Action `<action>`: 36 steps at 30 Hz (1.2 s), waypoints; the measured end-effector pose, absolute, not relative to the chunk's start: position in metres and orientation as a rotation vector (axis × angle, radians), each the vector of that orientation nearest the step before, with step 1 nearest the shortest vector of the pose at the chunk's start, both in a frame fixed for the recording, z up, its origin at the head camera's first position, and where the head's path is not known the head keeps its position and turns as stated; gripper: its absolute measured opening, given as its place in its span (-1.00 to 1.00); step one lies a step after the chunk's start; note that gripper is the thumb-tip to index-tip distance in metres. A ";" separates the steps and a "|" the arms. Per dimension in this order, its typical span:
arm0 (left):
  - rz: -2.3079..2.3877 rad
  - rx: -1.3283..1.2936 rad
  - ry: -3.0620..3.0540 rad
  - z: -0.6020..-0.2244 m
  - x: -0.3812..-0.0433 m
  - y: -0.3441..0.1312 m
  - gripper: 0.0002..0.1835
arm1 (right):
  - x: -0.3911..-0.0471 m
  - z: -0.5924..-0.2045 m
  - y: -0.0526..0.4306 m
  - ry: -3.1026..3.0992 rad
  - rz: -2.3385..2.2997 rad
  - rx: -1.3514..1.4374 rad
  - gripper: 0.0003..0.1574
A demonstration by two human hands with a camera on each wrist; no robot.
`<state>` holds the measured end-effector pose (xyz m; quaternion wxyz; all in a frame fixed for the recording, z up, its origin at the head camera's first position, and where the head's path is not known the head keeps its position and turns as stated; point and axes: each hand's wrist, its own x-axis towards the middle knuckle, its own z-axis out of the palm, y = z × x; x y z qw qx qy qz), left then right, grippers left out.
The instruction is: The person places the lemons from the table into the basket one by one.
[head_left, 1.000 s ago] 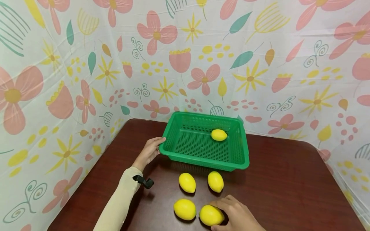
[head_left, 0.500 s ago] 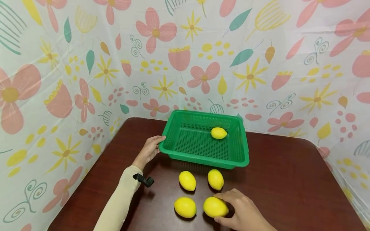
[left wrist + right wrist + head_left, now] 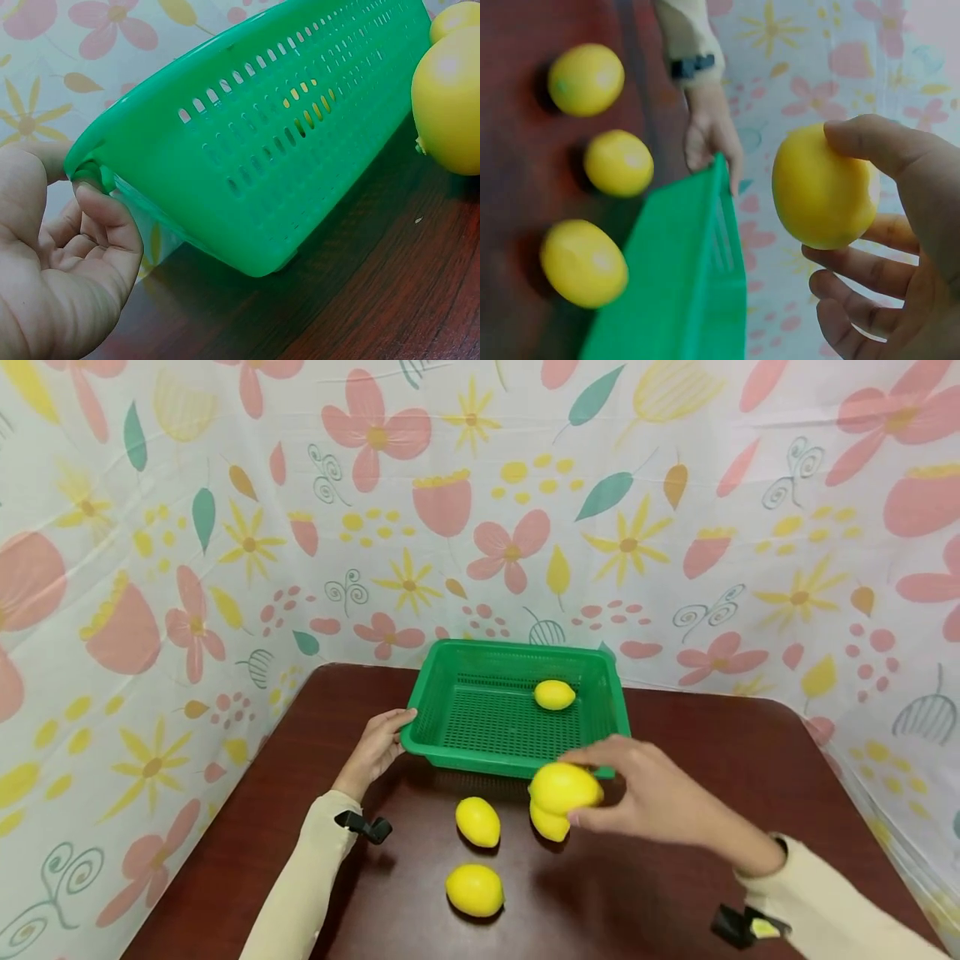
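My right hand (image 3: 651, 793) pinches a lemon (image 3: 821, 187) between thumb and fingers, held above the table just in front of the green basket (image 3: 480, 760). In the head view this lemon partly covers another lemon (image 3: 550, 825) on the table. At the basket's left rim, my left hand (image 3: 375, 750) grips the edge, and the left wrist view shows thumb and fingers (image 3: 109, 214) curled about it. One lemon (image 3: 555, 695) lies inside the basket toward the back right. Two more lie on the table, a nearer lemon (image 3: 475, 890) and a farther lemon (image 3: 477, 822).
The dark red-brown table (image 3: 697, 760) has rounded far corners. A flower-patterned cloth (image 3: 510, 485) hangs behind it and along its sides. The basket stands close to the back cloth.
The right hand has lifted the near right lemon off the table and carried it forward toward the basket. The left hand stays at the basket rim. The head view has shifted slightly.
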<state>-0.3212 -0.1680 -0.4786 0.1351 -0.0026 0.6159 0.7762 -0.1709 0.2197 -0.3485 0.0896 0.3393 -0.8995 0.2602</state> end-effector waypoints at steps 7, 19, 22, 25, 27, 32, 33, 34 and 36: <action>2.254 -0.010 1.778 -0.477 -0.318 -0.168 -0.63 | -0.225 -0.317 0.215 -2.745 0.736 1.124 -0.29; 2.266 -0.005 1.766 -0.476 -0.317 -0.165 -0.54 | -0.310 -0.305 0.196 -2.841 0.771 1.136 -0.35; 2.276 -0.001 1.757 -0.476 -0.318 -0.165 -0.54 | -0.328 -0.307 0.194 -2.880 0.770 1.115 -0.33; 2.267 0.001 1.764 -0.475 -0.320 -0.167 -0.55 | -0.345 -0.313 0.191 -2.909 0.782 1.100 -0.32; 2.257 -0.008 1.769 -0.475 -0.321 -0.168 -0.57 | -0.355 -0.319 0.190 -2.913 0.781 1.091 -0.32; 2.243 -0.034 1.782 -0.475 -0.322 -0.169 -0.63 | -0.378 -0.337 0.188 -2.941 0.755 1.042 -0.32; 2.239 -0.032 1.788 -0.475 -0.322 -0.168 -0.63 | -0.382 -0.341 0.188 -2.957 0.744 1.023 -0.31; 2.237 -0.031 1.790 -0.476 -0.322 -0.168 -0.62 | -0.386 -0.345 0.189 -2.972 0.740 1.012 -0.31; 2.228 -0.022 1.799 -0.476 -0.323 -0.168 -0.59 | -0.394 -0.353 0.189 -3.000 0.718 0.991 -0.30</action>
